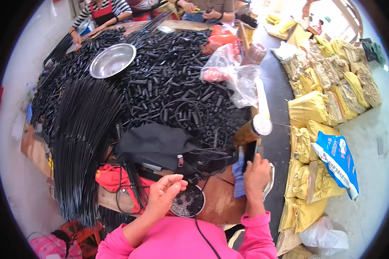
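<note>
My left hand (165,192) is raised just above the near edge of the table. Its fingers are curled in toward the thumb, and whatever they may hold is too small to make out. Below its fingertips stands a round metal bowl (203,206) with small black and grey bits in it. My right hand (256,175) is at the table's right edge, closed round a dark flat object (249,156) that its fingers partly cover. Against that hand lies a blue cloth (238,175). Just beyond it is a brown jar with a pale lid (262,124).
A heap of black tubular parts (160,77) covers the table, with an empty steel basin (112,61) on it. A bundle of long black rods (80,142) lies left, beside a black cloth bag (155,140). Yellow sacks (309,108) are stacked right. Other people work across the table.
</note>
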The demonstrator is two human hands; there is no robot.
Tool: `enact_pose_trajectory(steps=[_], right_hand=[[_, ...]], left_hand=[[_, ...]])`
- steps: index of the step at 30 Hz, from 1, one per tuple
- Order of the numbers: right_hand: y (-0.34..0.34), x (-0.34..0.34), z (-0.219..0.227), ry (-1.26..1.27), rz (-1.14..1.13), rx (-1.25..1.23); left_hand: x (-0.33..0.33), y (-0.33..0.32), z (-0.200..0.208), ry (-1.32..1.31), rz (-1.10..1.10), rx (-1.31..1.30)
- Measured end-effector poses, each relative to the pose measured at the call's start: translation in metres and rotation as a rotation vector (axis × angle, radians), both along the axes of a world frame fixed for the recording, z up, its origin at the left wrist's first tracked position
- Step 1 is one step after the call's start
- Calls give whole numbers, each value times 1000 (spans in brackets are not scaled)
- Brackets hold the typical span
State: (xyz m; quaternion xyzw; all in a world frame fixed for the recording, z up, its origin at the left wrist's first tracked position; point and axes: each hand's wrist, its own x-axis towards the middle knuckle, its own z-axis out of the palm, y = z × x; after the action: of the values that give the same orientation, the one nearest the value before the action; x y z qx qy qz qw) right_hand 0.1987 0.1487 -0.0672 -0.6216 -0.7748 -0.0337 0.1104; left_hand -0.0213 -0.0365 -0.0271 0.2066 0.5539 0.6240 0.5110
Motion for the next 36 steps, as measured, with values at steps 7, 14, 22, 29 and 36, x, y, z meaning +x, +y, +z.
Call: enact_pose_trajectory(steps=[7, 14, 22, 29, 36], right_hand=[[-45, 23, 21, 241, 170, 79], [-151, 62, 41, 390, 506, -810], [-199, 26, 44, 1242, 515, -1397], [-168, -32, 53, 1751, 392, -797], [-96, -60, 59, 1604, 15, -265]], left_hand=[[-15, -38, -19, 115, 24, -75], [-37, -51, -12, 1182, -1, 0], [-91, 7, 2, 1789, -89, -35], [-100, 32, -9, 1870, -343, 134], [-97, 26, -11, 1795, -274, 239]])
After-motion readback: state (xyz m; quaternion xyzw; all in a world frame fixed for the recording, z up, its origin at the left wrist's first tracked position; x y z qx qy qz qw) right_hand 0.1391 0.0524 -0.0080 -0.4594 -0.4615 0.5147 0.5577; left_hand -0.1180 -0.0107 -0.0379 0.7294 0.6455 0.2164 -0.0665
